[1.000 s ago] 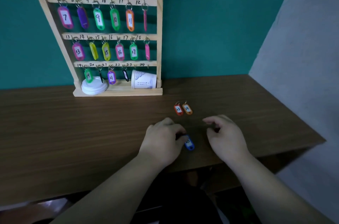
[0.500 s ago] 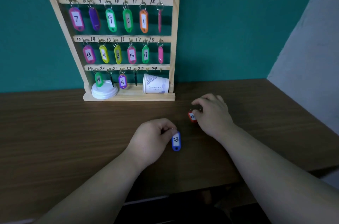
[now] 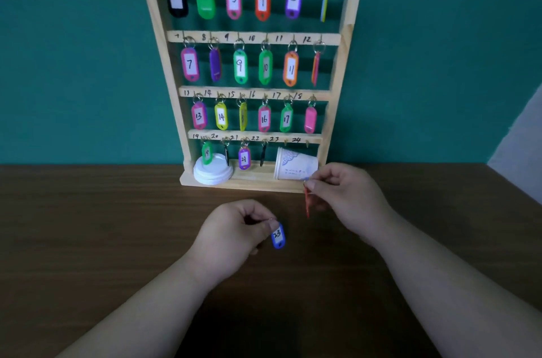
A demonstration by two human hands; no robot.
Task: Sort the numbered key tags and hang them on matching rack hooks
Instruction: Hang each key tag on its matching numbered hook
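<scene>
A wooden key rack (image 3: 343, 64) leans against the teal wall, with numbered hooks in four rows, most bearing coloured tags. The two rightmost hooks of the bottom row, marked 23 (image 3: 286, 142) and 24 (image 3: 307, 143), hang bare. My left hand (image 3: 231, 231) pinches the ring of a blue tag (image 3: 278, 236) marked 23, which dangles above the table. My right hand (image 3: 346, 196) pinches the ring of a red tag (image 3: 307, 202), seen edge-on, just right of the rack's base. The orange tag is out of sight.
A paper cup (image 3: 294, 165) lies on its side on the rack's base shelf, below hooks 23 and 24. A stack of white lids (image 3: 212, 174) sits at the shelf's left end. The brown table (image 3: 88, 225) stretches to both sides.
Both hands have lifted tags off the table. The left raised the blue 23 tag; the right picked up the red tag and carried it up toward the rack's lower right corner.
</scene>
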